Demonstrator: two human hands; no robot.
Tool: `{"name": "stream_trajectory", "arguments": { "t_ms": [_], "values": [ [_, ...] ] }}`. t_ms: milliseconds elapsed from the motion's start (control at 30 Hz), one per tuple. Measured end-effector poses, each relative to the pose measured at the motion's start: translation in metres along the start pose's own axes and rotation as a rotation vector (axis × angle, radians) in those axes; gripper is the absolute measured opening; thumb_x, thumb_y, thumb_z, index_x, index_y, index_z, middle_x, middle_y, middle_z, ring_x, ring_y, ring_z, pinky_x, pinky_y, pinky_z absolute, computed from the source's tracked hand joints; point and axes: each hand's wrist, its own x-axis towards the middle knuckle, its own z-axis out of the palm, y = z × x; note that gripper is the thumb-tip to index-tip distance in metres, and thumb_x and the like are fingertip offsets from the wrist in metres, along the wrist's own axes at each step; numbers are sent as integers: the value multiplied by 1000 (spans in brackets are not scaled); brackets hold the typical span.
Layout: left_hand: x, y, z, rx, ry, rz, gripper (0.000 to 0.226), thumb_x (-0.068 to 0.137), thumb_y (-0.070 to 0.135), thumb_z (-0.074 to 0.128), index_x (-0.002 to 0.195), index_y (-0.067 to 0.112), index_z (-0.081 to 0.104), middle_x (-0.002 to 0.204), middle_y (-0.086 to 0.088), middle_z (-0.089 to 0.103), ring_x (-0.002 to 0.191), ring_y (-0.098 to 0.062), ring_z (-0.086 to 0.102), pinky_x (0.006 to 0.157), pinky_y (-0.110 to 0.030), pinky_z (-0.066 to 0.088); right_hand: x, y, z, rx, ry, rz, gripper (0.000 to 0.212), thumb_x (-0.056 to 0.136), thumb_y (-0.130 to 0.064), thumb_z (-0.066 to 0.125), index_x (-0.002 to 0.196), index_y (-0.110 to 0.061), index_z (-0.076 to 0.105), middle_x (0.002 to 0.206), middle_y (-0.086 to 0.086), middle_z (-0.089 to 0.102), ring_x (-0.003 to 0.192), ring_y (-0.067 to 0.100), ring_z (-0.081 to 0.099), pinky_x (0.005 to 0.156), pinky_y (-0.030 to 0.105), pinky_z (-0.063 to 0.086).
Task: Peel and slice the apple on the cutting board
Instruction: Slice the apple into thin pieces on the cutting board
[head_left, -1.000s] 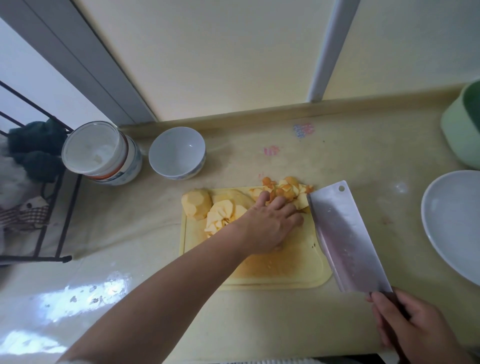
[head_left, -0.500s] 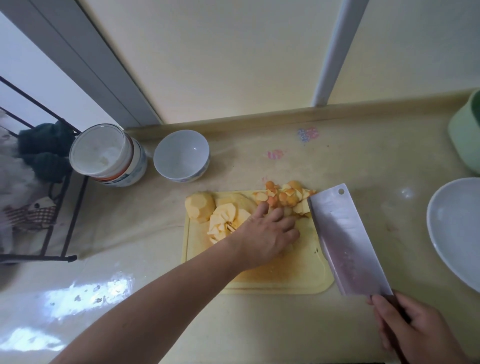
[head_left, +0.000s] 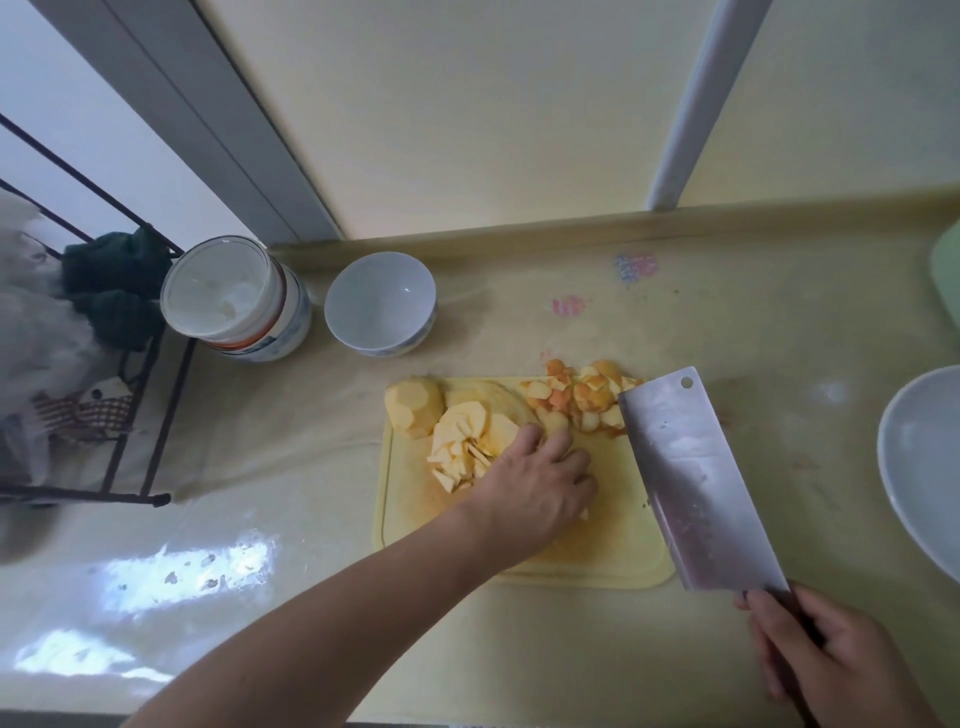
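Apple slices (head_left: 467, 447) are piled on the yellow cutting board (head_left: 623, 561), right under my left hand (head_left: 535, 488), whose fingers lie loosely on them. My right hand (head_left: 826, 660) grips the cleaver (head_left: 696, 483) just beside it. My worry: if I chop with those fingers flat, I'd likely nick one.

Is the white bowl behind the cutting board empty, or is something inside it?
Empty. The white bowl stands upright behind the cutting board, and its visible inside shows only bare white surface with a small glint.
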Motion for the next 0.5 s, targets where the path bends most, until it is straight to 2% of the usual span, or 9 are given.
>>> {"name": "stream_trajectory", "arguments": {
  "t_ms": [67,100,167,200,233,300,367,433,500],
  "values": [
    [-2,-3,-5,-54,32,-54,14,88,18,63,101,22,67,84,4,59,87,-22,47,82,-39,36,0,-1,1,10,-11,-3,21,88,-19,62,68,-11,65,39,18,51,37,28,51,46,34,43],
    [-2,-8,-9,-122,65,-126,16,87,18,67,102,22,67,82,5,62,86,-22,48,81,-39,34,-2,-6,2,10,-26,8,29,85,-35,64,70,-10,65,40,18,51,38,29,51,47,35,43],
    [-4,-23,-17,-279,121,-314,24,87,23,71,111,22,67,90,6,70,89,-23,52,82,-40,32,-4,-10,1,20,-49,38,67,67,-76,60,74,-10,66,40,18,51,37,25,51,48,35,43],
    [-5,-33,-21,-345,118,-408,28,90,25,70,118,23,67,97,6,72,94,-24,54,84,-42,33,-5,-8,1,24,-38,43,76,61,-84,56,75,-10,66,40,17,52,36,23,50,48,36,44],
    [-6,-43,-24,-378,90,-486,31,94,27,67,124,23,65,104,5,72,99,-25,53,88,-44,35,-5,-9,2,13,-37,35,71,65,-81,58,74,-11,66,40,17,52,36,23,50,48,37,44],
    [-10,-57,-22,-352,23,-553,34,101,32,56,134,23,60,113,4,68,106,-25,48,94,-43,35,-2,-10,6,-17,-12,-20,33,85,-42,66,71,-12,66,40,17,52,37,27,51,49,40,44],
    [-13,-63,-16,-335,12,-535,34,104,33,50,134,21,62,117,1,64,107,-26,45,95,-44,36,3,-5,8,-43,22,-26,19,89,-17,63,71,-13,66,41,18,52,38,29,52,52,42,45],
    [-18,-67,-13,-365,46,-514,35,104,33,49,132,19,65,120,-3,62,108,-28,47,94,-46,40,2,-12,11,-18,-15,-27,33,84,-44,66,71,-13,66,41,17,53,38,26,52,51,41,45],
    [-28,-75,-14,-375,109,-514,37,103,31,47,133,17,64,125,-6,60,113,-29,50,96,-47,44,0,-18,10,16,-51,15,74,60,-85,57,72,-12,66,41,17,53,37,23,51,49,39,45]
  ]
}}
